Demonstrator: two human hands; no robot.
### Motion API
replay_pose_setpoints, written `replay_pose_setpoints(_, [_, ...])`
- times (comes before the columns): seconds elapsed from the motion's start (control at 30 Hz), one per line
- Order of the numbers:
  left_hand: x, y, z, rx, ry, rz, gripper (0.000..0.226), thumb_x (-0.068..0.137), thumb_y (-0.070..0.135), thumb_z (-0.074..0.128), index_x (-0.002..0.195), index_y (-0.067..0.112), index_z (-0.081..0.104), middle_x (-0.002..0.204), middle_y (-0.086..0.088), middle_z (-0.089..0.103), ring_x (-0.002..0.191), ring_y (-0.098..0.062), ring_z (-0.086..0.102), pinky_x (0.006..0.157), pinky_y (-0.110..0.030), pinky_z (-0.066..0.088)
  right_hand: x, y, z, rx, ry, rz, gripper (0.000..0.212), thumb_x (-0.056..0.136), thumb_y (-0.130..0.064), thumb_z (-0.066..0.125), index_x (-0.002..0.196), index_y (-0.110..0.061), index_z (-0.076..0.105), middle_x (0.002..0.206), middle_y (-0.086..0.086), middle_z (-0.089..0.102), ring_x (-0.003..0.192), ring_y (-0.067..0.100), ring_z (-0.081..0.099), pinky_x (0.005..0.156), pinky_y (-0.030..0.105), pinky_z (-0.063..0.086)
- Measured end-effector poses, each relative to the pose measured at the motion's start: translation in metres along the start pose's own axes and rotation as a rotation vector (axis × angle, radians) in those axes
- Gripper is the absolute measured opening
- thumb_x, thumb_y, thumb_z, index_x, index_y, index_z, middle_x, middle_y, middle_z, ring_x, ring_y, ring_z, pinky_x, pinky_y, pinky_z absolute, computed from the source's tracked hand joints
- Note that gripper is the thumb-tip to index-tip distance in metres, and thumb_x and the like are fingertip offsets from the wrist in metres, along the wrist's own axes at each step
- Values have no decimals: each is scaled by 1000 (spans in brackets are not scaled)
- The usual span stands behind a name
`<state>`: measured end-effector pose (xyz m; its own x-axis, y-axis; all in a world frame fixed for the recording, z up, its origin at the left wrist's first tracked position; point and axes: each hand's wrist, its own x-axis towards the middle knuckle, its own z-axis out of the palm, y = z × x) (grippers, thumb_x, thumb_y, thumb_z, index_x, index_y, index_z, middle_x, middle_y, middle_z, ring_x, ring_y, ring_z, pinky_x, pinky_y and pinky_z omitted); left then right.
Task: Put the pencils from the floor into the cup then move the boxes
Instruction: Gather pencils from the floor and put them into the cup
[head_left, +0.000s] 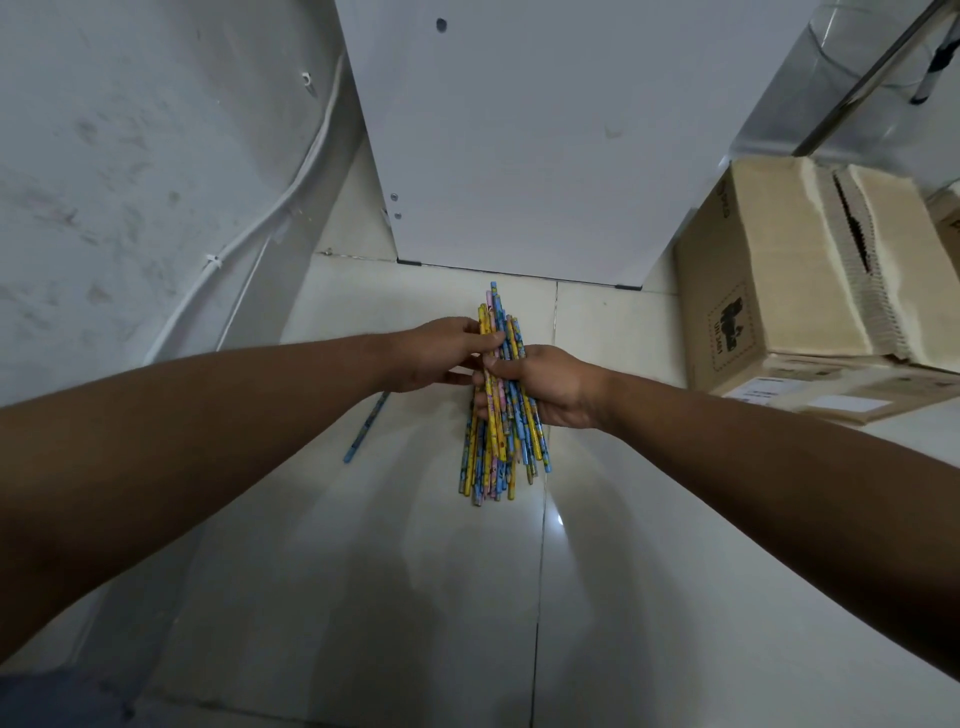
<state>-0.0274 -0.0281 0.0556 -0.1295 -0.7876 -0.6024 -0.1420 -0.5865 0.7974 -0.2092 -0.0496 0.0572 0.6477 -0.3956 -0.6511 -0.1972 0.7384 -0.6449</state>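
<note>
Yellow-blue pencil bundle (501, 395) gripped by right hand (545, 387), left hand (441, 353) pinching.

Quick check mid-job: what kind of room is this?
Probably a storeroom or back corner: cardboard boxes on a glossy tiled floor, a scuffed wall with a clipped cable, a plain white cabinet panel.

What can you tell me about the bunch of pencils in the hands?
The bunch of pencils is a thick handful of long, thin sticks, mostly yellow and blue with a few pink, printed with small patterns. They lie roughly side by side, pointing away from the camera, with uneven ends. The right hand grips the bunch around its middle, and the left hand pinches it a little higher up. It is held over the pale tiled floor.
</note>
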Motion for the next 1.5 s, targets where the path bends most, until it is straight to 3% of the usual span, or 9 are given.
replay_pose_setpoints(0.23, [-1, -3, -11, -76, -76, 67, 36, 99, 46, 67, 122, 18, 72, 92, 3, 69, 82, -10, 63, 96, -33, 55, -3, -9, 2, -25, -21, 7, 22, 112, -19, 51, 109, 0, 63, 92, 17, 67, 83, 26, 72, 91, 44, 62])
replay_pose_setpoints(0.43, [-7, 5, -13, -51, -194, 27, 48, 102, 48, 60, 134, 13, 67, 105, -4, 70, 94, -18, 62, 93, -32, 55, -9, -17, -1, -41, -141, 46, 21, 109, -9, 52, 129, -2, 56, 100, 18, 69, 95, 33, 74, 95, 50, 62])
replay_pose_setpoints(0.53, [-11, 13, -6, -51, -306, 32, 45, 105, 52, 50, 120, 16, 71, 80, -3, 68, 65, -14, 57, 70, -29, 55, -11, -22, 4, -6, -238, 31, 21, 108, -3, 52, 127, -9, 53, 100, 19, 65, 94, 34, 74, 88, 51, 63])
replay_pose_setpoints(0.63, [-10, 18, 0, -105, -275, 71, 39, 106, 49, 51, 96, 17, 72, 66, 0, 61, 57, -15, 45, 62, -31, 43, -9, -24, 9, -13, -271, 28, 11, 109, -7, 49, 113, -5, 59, 98, 15, 63, 94, 31, 73, 103, 53, 57])
replay_pose_setpoints(0.87, [-3, 21, -2, -308, -133, 64, 39, 94, 47, 60, 105, 12, 74, 115, -16, 66, 94, -35, 52, 74, -38, 42, -9, -32, -5, 51, -328, 24, 25, 110, -17, 46, 129, -6, 58, 119, 17, 65, 120, 36, 64, 119, 54, 39])
replay_pose_setpoints(0.97, [-10, 20, -4, -443, -109, 49, 36, 92, 45, 63, 107, 13, 68, 121, -1, 77, 108, -22, 69, 88, -37, 59, -24, -33, -2, 72, -358, 37, 19, 109, -14, 48, 121, -4, 58, 112, 11, 63, 105, 24, 63, 104, 43, 52])
replay_pose_setpoints(1.3, [-128, 111, 37, -618, 103, 32, 37, 98, 56, 61, 107, 21, 70, 112, 5, 78, 71, -10, 72, 44, -23, 48, -132, -101, 81, -13, -186, -18, 18, 108, -3, 49, 96, -1, 61, 87, 12, 60, 79, 21, 61, 78, 34, 57])
replay_pose_setpoints(1.4, [-177, 173, 31, -589, 100, 51, 30, 103, 43, 61, 95, 20, 78, 111, -2, 78, 50, -8, 64, 38, -20, 46, -183, -150, 111, -18, -184, -7, 15, 109, -5, 50, 103, 2, 63, 92, 15, 65, 87, 26, 68, 86, 40, 60])
replay_pose_setpoints(1.5, [-223, 231, 24, -596, 33, 24, 30, 102, 42, 61, 92, 21, 80, 121, -6, 77, 65, -12, 74, 48, -22, 54, -233, -196, 137, 11, -213, 41, 18, 109, -4, 50, 116, 5, 62, 100, 18, 69, 100, 32, 73, 92, 45, 61])
